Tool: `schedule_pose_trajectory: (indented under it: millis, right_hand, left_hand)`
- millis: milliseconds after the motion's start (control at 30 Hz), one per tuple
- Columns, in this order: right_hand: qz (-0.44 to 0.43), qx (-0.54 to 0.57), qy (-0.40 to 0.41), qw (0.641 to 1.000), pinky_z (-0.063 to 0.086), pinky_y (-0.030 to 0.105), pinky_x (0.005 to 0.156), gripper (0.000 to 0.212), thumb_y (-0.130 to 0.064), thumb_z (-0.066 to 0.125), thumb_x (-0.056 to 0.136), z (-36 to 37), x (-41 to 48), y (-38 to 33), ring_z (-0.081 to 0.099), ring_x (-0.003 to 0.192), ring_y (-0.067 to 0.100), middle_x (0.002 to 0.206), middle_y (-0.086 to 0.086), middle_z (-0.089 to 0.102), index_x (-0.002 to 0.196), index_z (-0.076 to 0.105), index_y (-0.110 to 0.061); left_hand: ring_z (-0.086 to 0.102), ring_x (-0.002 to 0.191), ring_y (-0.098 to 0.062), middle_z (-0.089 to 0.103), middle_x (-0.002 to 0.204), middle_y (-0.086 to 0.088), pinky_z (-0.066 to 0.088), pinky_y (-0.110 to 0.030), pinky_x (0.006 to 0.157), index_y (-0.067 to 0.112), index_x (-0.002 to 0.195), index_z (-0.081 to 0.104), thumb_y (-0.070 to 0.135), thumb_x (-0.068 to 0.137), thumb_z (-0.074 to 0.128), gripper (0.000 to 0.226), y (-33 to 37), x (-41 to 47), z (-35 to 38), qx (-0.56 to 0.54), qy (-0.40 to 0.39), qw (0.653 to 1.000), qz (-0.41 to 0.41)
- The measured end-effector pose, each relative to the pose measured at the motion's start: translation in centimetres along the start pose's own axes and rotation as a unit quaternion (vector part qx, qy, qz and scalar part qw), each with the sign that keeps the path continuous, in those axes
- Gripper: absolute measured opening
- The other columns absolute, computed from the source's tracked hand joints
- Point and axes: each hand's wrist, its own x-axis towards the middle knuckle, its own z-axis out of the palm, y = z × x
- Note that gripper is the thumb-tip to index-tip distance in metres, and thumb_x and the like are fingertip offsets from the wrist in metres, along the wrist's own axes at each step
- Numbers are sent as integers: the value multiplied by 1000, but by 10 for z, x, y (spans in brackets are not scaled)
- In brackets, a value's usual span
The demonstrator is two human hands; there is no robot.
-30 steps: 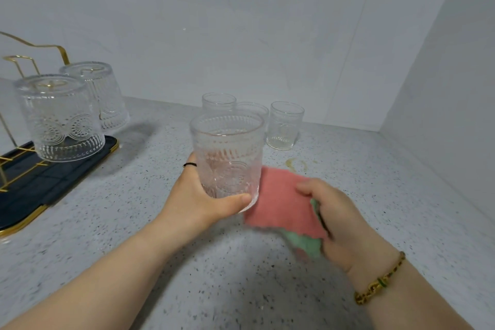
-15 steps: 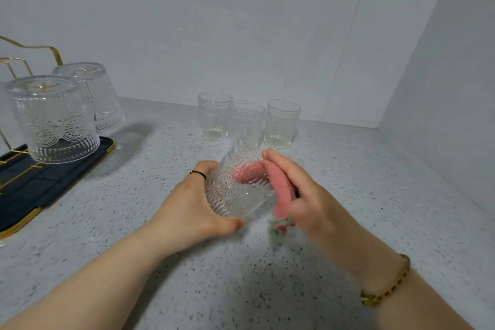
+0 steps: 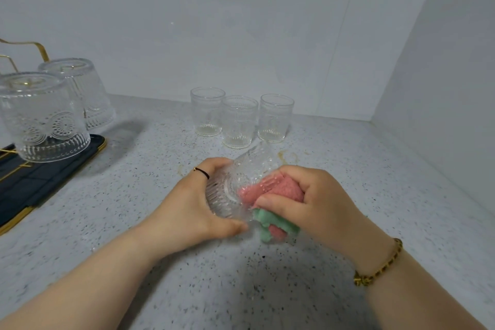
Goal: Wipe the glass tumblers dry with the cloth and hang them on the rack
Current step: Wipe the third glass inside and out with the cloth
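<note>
My left hand (image 3: 192, 203) grips an embossed glass tumbler (image 3: 235, 187) tipped on its side above the counter, mouth toward the right. My right hand (image 3: 313, 201) holds a pink and green cloth (image 3: 270, 195), with part of the pink cloth pushed inside the glass. Three more tumblers (image 3: 238, 120) stand upright in a row near the back wall. Two tumblers (image 3: 45, 118) hang upside down on the gold rack (image 3: 37, 48) at the far left.
The rack stands on a dark tray with a gold rim (image 3: 53, 179) at the left edge. The speckled counter (image 3: 375, 169) ends at white walls behind and to the right. A faint brownish stain (image 3: 288, 155) lies behind the held glass.
The held tumbler went from upright to lying on its side. My right hand brought the cloth from beside the glass into its mouth and pushed it deeper.
</note>
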Motion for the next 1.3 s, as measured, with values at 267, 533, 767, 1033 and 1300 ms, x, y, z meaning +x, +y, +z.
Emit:
schedule_pose_trajectory:
  millis: [267,533,767,1033,1300]
  right_hand:
    - [-20,84,38,996,45,10,48,20,-40,62,57,1,-2,-5,59,52,0,56,-12,63,69,64,-23]
    - [65,95,-196,974,53,19,59,38,-30,71,71,0,-3,-1,65,68,10,78,-5,66,102,51,-28]
    - [45,104,-145,983,49,15,51,22,-6,66,77,4,-2,1,65,66,20,84,16,68,97,63,-12]
    - [56,129,-27,990,50,20,61,12,-10,72,64,6,5,6,59,63,13,58,-10,62,74,66,-10]
    - [57,117,-54,990,50,19,44,17,-9,71,70,13,-1,1,64,49,11,59,-1,68,80,64,-21]
  left_hand:
    - [66,56,-21,70,72,-14,58,-31,53,17,91,71,71,45,67,70,-4,-1,-3,-401,-204,876,-174]
    - [51,33,-18,55,52,-14,51,-27,34,3,83,67,54,66,56,55,-3,2,-8,-435,-176,842,-266]
    - [54,38,-16,61,53,-8,53,-26,40,10,100,56,56,74,55,53,-1,1,-1,-378,-119,899,-184]
    - [64,69,2,63,84,12,49,-12,62,44,105,37,58,35,75,80,-10,-1,-4,-156,-8,987,24]
    - [69,67,-19,71,87,-13,59,-31,67,15,107,59,73,50,66,82,-11,3,-3,-305,-117,940,-100]
